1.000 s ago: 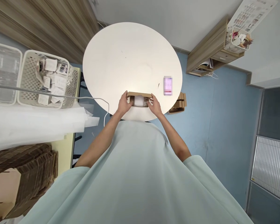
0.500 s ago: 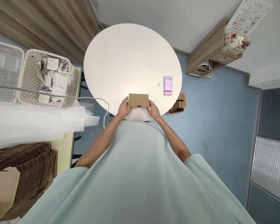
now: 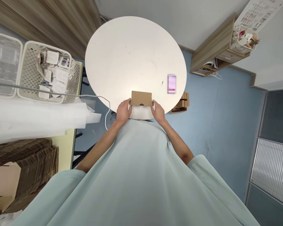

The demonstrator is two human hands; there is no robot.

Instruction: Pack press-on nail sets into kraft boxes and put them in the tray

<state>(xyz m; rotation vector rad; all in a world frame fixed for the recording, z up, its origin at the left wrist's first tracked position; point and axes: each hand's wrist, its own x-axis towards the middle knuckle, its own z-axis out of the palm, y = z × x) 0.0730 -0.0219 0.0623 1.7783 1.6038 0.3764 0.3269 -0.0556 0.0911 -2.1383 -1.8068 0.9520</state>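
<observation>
A small brown cardboard box [image 3: 141, 98] with a dark half-round notch at its near edge is at the near side of the round white table [image 3: 132, 47]. My left hand [image 3: 124, 111] grips its left end, fingertips against the side and thumb just below the near corner. At the opposite end, my right hand [image 3: 158, 112] holds it the same way. The lid looks closed, so the inside is hidden. Whether the box rests on the table or is slightly raised, I cannot tell.
A phone [image 3: 171, 84] lies right of the box. Small cartons [image 3: 182, 103] stand beyond the table's right edge. On the left are a perforated basket [image 3: 29, 70] of packets, white wrapping sheets [image 3: 37, 117], flattened cardboard [image 3: 37, 166] and a hanging white cable [image 3: 85, 95].
My view has shifted slightly. The box is tilted a little, its right end nearer me, and both thumbs have slid down off its near edge.
</observation>
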